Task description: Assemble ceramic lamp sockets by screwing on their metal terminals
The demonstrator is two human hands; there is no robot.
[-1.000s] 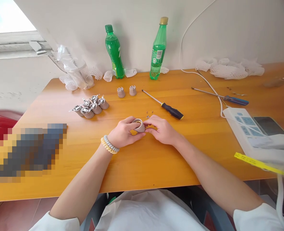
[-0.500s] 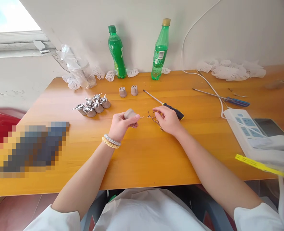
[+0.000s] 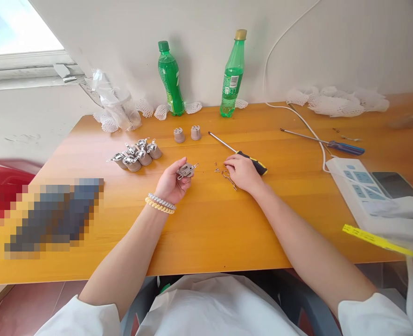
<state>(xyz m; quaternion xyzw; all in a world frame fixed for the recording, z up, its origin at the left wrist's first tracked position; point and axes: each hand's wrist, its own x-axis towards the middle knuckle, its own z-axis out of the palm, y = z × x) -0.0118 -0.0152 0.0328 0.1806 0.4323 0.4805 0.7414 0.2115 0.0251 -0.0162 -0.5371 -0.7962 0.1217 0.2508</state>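
Observation:
My left hand [image 3: 174, 181] is closed round a grey-brown lamp socket [image 3: 186, 171], its top with a metal bracket turned up toward me. Over the tabletop, my right hand [image 3: 243, 172] has its fingers bent down and drawn together among small screws [image 3: 216, 169]; whatever the fingertips hold is hidden. Just below those fingers lie thin metal brackets [image 3: 230, 180]. A screwdriver [image 3: 250, 161] with a black and yellow handle rests right behind the right hand. Farther back stand two lamp sockets [image 3: 195, 133] without brackets. On the left, several sockets with brackets [image 3: 136, 155] are grouped together.
Two green bottles [image 3: 171, 79] stand by the wall, with white foam nets [image 3: 335, 101] along it. A blue-handled screwdriver [image 3: 346, 148], a white cable, a power strip [image 3: 346, 179] and a phone [image 3: 395, 185] lie at right. A blurred-out dark item [image 3: 55, 214] lies at left.
My left hand has turned the socket so its bracketed top faces up, and moved slightly left. The right hand's fingers have drawn in closer over the screws.

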